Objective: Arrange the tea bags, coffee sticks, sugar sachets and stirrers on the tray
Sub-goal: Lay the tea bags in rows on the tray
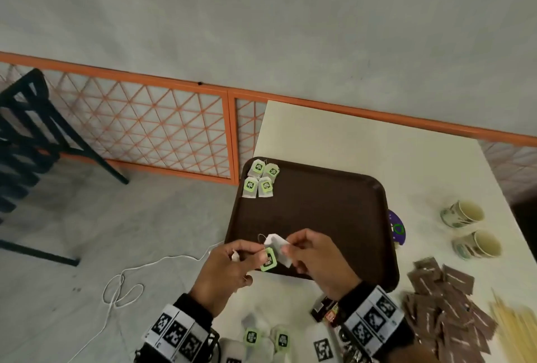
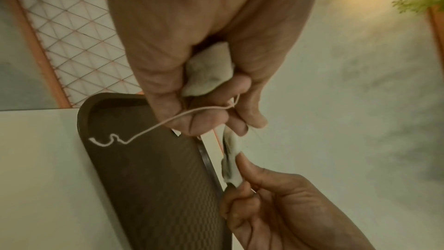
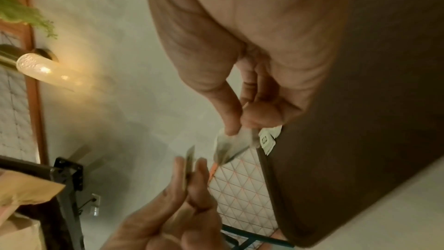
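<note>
A brown tray (image 1: 319, 211) lies on the white table, with several green-tagged tea bags (image 1: 260, 179) grouped in its far left corner. Above the tray's near edge both hands hold one tea bag (image 1: 277, 246). My right hand (image 1: 287, 249) pinches the white pouch (image 3: 230, 144). My left hand (image 1: 258, 255) pinches its green tag (image 1: 268, 259). The left wrist view shows a second white tea bag (image 2: 206, 75) tucked in the left palm, with a string (image 2: 144, 132) trailing over the tray (image 2: 156, 178).
Loose tea bags (image 1: 267, 336) lie near the table's front edge. Brown sachets (image 1: 447, 304) are piled at the right, with wooden stirrers (image 1: 511, 330) beside them. Two paper cups (image 1: 462, 213) lie on their sides at the far right. A purple item (image 1: 396, 226) touches the tray's right rim.
</note>
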